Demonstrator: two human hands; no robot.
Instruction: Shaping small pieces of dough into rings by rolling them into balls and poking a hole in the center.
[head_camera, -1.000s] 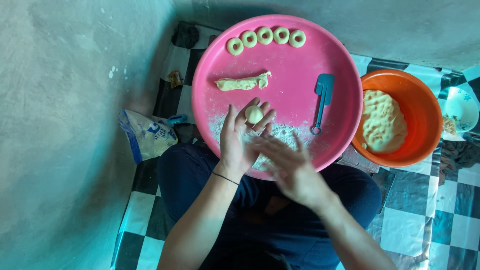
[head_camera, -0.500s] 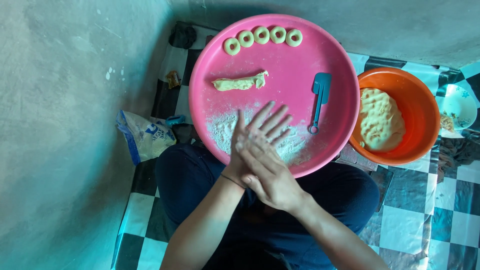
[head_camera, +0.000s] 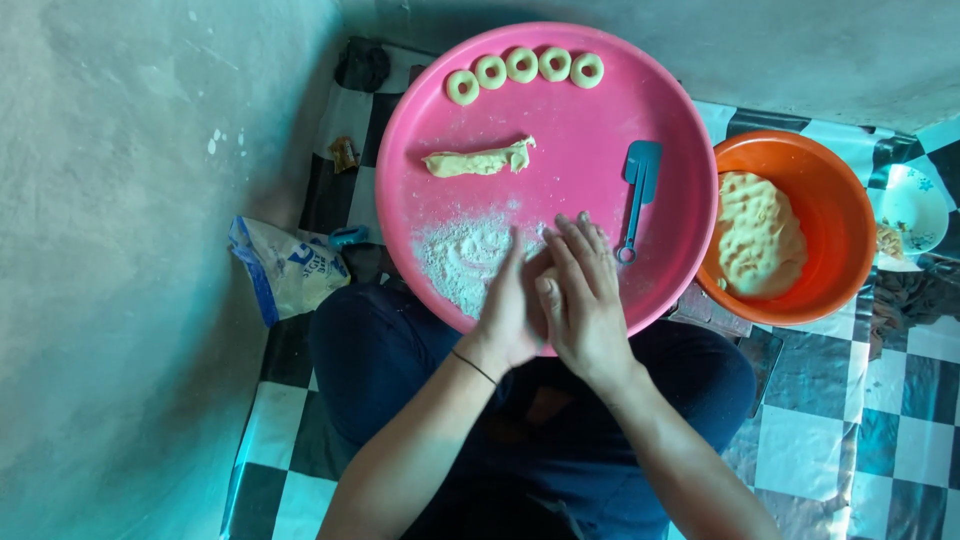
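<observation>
1. Nearest, over the near rim of the pink tray (head_camera: 660, 120), the left hand (head_camera: 512, 312) and the right hand (head_camera: 585, 300) lie palm against palm; the right lies on top, its fingers straight and close together; the left's fingers lie flat beneath it; nothing shows between the palms, so I cannot tell whether they clamp anything.
2. On the tray, just beyond the hands, lies a patch of flour (head_camera: 465, 255); the left hand's fingertips reach its edge.
3. Just right of the hands on the tray lies a blue spatula (head_camera: 636, 195), blade pointing away.
4. Near the tray's middle, beyond the flour, lies a dough strip (head_camera: 478, 160).
5. Along the tray's far rim sit five dough rings (head_camera: 522, 66) in a curved row.
6. Right of the tray, touching its edge, stands an orange bowl (head_camera: 830, 190) holding a dough mass (head_camera: 755, 235).
7. Left of the tray, on the chequered floor, lies a white bag (head_camera: 290, 268).
8. One second ago the left palm was open with a small dough ball on it; half a second ago the right hand had covered it; now the palms remain pressed together and no ball shows.
</observation>
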